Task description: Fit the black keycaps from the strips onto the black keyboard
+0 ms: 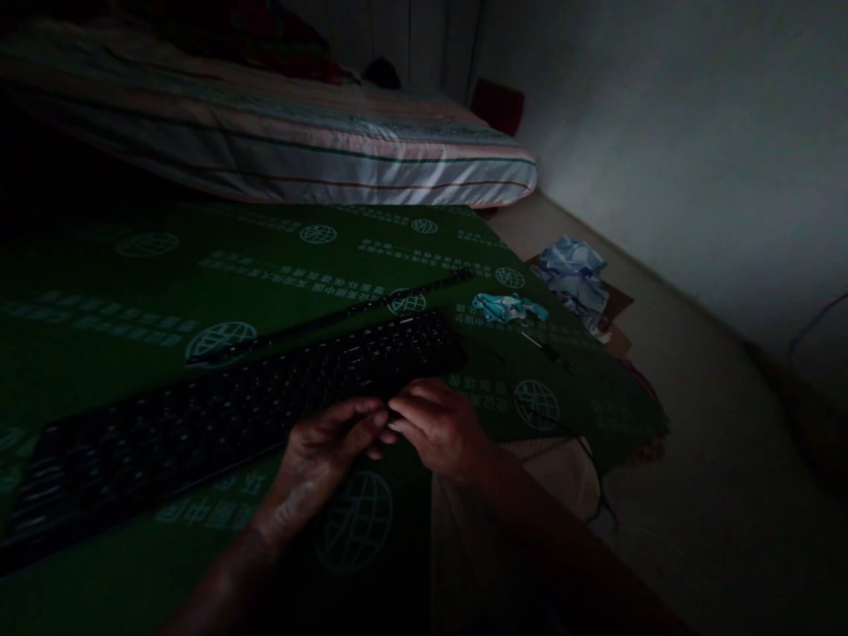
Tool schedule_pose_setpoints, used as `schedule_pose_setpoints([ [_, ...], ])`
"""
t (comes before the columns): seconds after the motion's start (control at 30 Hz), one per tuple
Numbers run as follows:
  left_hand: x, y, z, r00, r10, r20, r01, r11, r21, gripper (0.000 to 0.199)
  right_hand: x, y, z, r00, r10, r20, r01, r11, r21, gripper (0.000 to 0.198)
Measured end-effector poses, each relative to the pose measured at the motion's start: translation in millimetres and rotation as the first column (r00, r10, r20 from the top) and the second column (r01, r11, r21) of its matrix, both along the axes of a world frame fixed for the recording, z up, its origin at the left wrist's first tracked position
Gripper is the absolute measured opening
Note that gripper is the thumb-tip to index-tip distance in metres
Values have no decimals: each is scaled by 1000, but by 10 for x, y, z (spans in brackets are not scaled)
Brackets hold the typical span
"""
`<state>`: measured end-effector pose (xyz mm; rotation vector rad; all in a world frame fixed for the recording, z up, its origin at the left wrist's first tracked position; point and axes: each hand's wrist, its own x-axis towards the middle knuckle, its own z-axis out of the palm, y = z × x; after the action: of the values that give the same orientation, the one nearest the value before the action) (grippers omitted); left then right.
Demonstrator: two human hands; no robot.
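Observation:
My left hand (337, 437) and my right hand (437, 424) meet fingertip to fingertip just in front of a black keyboard (231, 415). Both are closed in a pinch, and whatever lies between the fingers is too small and dark to make out. The keyboard rests slantwise on a green printed sheet (358, 521), its right end just beyond my right hand. Behind it lies a long thin black strip (344, 311) with small light marks along it. A dark screwdriver-like tool (547, 351) with a thin pale shaft sits farther right.
A crumpled blue and white wrapper (507, 307) lies near the tool. Crumpled pale plastic (573, 274) sits on the floor past the sheet's edge. A dark cable (600, 486) curves at the right. A bed with a striped cover (371, 159) stands behind, a pale wall (689, 159) to the right.

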<state>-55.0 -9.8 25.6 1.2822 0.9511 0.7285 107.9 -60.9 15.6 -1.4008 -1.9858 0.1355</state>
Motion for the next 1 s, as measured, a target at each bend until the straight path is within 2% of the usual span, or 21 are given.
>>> schedule_pose_setpoints([
  [0.17,-10,64,-12,987,-151,63,157,982,-103,23,-36,29,-60,1000,2,31,-2,1000,17,11],
  [0.33,-18,120,-2,974,-132,184,176,952,-250,24,-69,45,-74,999,15,47,-17,999,37,13],
  [0.5,-35,147,-1,969,-80,233,155,934,-323,28,-89,53,-57,1000,10,29,-11,999,49,14],
  [1.0,-29,112,-33,943,-116,311,201,945,-259,22,-118,-20,-49,1000,-13,5,12,984,177,19],
])
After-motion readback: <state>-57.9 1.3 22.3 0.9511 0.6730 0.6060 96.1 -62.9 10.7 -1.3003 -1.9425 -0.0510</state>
